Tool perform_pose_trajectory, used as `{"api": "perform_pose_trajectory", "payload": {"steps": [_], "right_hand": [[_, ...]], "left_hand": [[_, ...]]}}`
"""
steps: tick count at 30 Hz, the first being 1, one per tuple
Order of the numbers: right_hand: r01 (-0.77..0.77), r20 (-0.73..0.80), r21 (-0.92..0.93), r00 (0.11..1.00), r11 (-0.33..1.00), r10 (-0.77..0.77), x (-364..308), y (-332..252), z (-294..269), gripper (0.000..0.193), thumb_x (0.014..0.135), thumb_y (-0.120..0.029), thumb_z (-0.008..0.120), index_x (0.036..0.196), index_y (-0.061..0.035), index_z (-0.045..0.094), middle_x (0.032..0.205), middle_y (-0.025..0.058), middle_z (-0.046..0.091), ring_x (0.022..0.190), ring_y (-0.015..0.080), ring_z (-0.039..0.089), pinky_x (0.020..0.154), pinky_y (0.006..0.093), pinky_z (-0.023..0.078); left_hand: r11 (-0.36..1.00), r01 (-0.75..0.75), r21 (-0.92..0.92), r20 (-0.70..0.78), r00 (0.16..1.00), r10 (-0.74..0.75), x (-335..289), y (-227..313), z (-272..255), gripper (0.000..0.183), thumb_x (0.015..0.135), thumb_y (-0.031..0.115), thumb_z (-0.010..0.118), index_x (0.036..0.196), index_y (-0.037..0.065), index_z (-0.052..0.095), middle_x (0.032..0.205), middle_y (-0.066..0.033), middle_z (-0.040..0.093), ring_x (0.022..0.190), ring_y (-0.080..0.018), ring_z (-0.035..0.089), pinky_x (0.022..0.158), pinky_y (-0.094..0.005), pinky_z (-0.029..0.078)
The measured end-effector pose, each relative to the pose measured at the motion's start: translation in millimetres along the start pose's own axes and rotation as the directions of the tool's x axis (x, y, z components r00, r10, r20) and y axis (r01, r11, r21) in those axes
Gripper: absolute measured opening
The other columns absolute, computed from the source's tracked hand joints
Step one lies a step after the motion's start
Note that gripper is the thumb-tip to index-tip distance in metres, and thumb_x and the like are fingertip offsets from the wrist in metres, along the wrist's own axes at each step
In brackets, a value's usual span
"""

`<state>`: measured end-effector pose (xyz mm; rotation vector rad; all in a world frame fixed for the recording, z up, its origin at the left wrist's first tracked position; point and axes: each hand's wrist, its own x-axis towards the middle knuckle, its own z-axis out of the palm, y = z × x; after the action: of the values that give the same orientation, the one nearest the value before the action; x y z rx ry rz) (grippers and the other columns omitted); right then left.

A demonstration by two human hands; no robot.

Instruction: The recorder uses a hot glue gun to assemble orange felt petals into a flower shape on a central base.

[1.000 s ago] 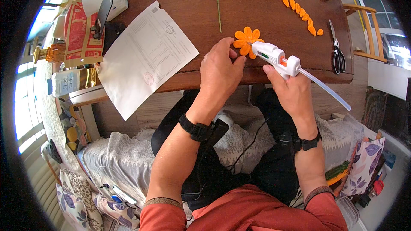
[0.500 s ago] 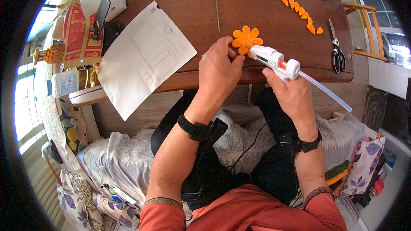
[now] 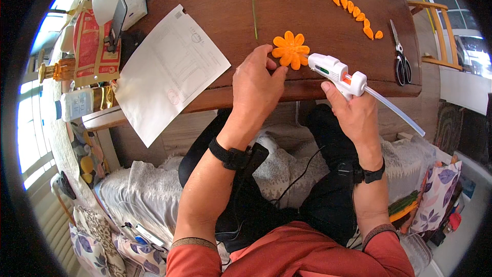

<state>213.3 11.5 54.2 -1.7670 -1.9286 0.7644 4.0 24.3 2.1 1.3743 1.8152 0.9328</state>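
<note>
An orange flower (image 3: 290, 51) with several rounded petals faces up near the front edge of the table. At its left side my left hand (image 3: 258, 76) curls its fingers and thumb in, holding the flower by its edge; part of that grip is hidden. My right hand (image 3: 355, 113) is wrapped round the grip of a white glue gun (image 3: 330, 70), thumb along its rear. The gun's nozzle points left and stands just off the flower's right petals. A long translucent glue stick (image 3: 395, 110) sticks out of its back.
Loose orange petals (image 3: 360, 16) lie in a row at the far right, with scissors (image 3: 402, 61) nearer. A green stem (image 3: 253, 10) lies beyond the flower. Left of my hands, a printed paper sheet (image 3: 174, 72) overhangs the table edge (image 3: 302, 92); bags and a bottle (image 3: 77, 103) crowd further left.
The glue gun has drawn back to the right, its nozzle away from the flower's middle. My left hand and the flower keep their place together; the whole view has shifted slightly.
</note>
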Motion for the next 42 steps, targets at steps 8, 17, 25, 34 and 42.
{"api": "perform_pose_trajectory", "payload": {"steps": [8,17,25,34,42], "right_hand": [[-0.069,-0.012,0.098,0.997,0.993,0.07,2.5,-0.3,-1.6,0.042,0.096,-0.041,0.074,0.104,0.0007,0.075,0.088,0.0222,0.075,0.084,0.0391,0.075,0.07,0.0431,0.056],[0.039,0.01,0.072,0.999,0.997,-0.04,12.2,-3.0,4.4,0.038,0.096,-0.037,0.073,0.102,0.0011,0.074,0.084,0.0236,0.072,0.08,0.0411,0.073,0.068,0.0444,0.056],[0.008,0.026,0.05,1.0,0.999,-0.009,12.0,-1.7,6.1,0.041,0.097,-0.04,0.073,0.108,0.0001,0.072,0.086,0.0243,0.072,0.082,0.0436,0.072,0.067,0.046,0.056],[-0.029,0.045,0.048,0.999,0.998,0.027,9.7,-2.6,4.9,0.039,0.099,-0.038,0.071,0.113,-0.0016,0.071,0.094,0.0256,0.072,0.087,0.0439,0.071,0.073,0.0455,0.056],[-0.009,0.031,0.02,0.999,1.0,0.008,7.8,-0.9,3.7,0.039,0.098,-0.038,0.072,0.112,-0.0018,0.071,0.092,0.0249,0.072,0.085,0.0444,0.071,0.071,0.0463,0.056]], "left_hand": [[1.0,-0.01,0.028,0.001,1.0,0.01,-0.5,1.1,-1.0,0.046,0.082,0.011,0.08,0.124,0.001,0.066,0.088,-0.0137,0.073,0.082,-0.0307,0.072,0.075,-0.0411,0.056],[1.0,-0.005,0.014,0.004,1.0,0.005,-0.2,1.5,-1.4,0.044,0.081,0.01,0.079,0.122,-0.001,0.065,0.088,-0.0144,0.071,0.085,-0.035,0.07,0.077,-0.0444,0.055],[0.998,-0.031,0.06,0.0,1.0,0.031,-0.1,-2.7,-0.7,0.049,0.083,0.014,0.082,0.128,0.001,0.066,0.088,-0.0113,0.074,0.075,-0.0237,0.071,0.071,-0.0367,0.056],[0.997,-0.046,0.055,-0.014,0.999,0.047,-0.2,-2.8,-0.6,0.048,0.083,0.014,0.082,0.127,0.001,0.066,0.087,-0.0118,0.074,0.074,-0.0238,0.071,0.07,-0.0366,0.057],[1.0,0.005,0.011,0.021,1.0,-0.006,-0.1,2.5,-2.6,0.044,0.082,0.01,0.08,0.122,-0.002,0.065,0.088,-0.0141,0.07,0.083,-0.0329,0.071,0.076,-0.0427,0.056]]}}
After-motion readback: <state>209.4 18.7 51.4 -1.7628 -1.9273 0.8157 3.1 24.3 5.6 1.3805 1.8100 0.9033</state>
